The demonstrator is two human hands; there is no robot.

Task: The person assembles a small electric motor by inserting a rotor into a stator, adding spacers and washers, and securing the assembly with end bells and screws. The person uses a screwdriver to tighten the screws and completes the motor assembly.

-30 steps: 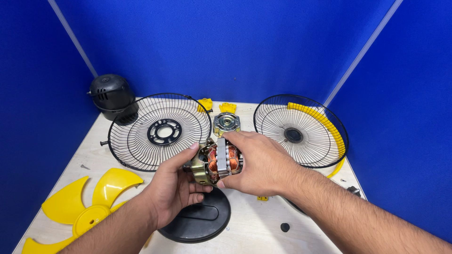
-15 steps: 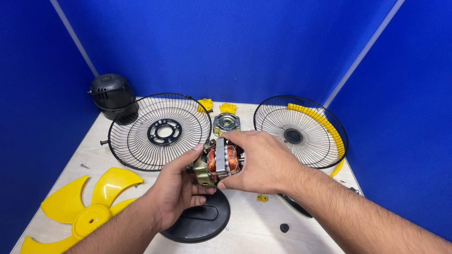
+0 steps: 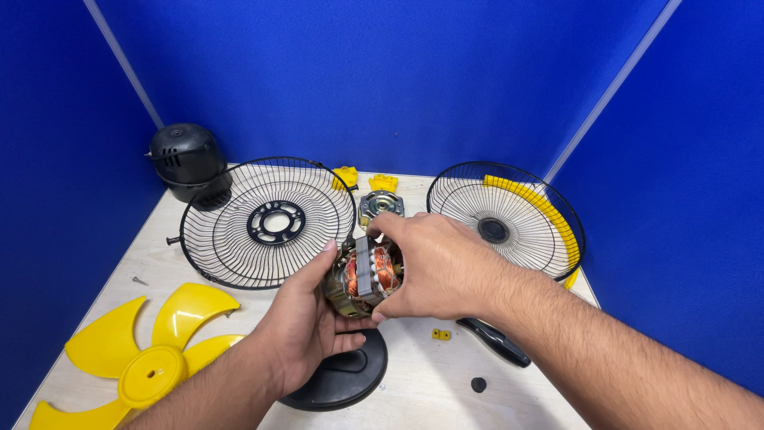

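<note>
Both hands hold a fan motor (image 3: 364, 277) with copper windings and a grey metal core, above the table's middle. My left hand (image 3: 306, 318) cups it from below and the left. Over its right side and top, my right hand (image 3: 434, 267) wraps its fingers. Below the hands lies a round black fan base (image 3: 342, 378). A metal motor end cap (image 3: 380, 205) rests just beyond the hands.
A black rear grille (image 3: 267, 223) lies at centre left, a front grille with a yellow rim strip (image 3: 509, 219) at the right. A yellow fan blade (image 3: 147, 350) sits at front left, a black motor cover (image 3: 187, 159) at back left. A black handle (image 3: 493, 341) and small parts lie near the right forearm.
The motor has been turned slightly in the hands, with the right hand's fingers shifted over its top. The other parts have not moved.
</note>
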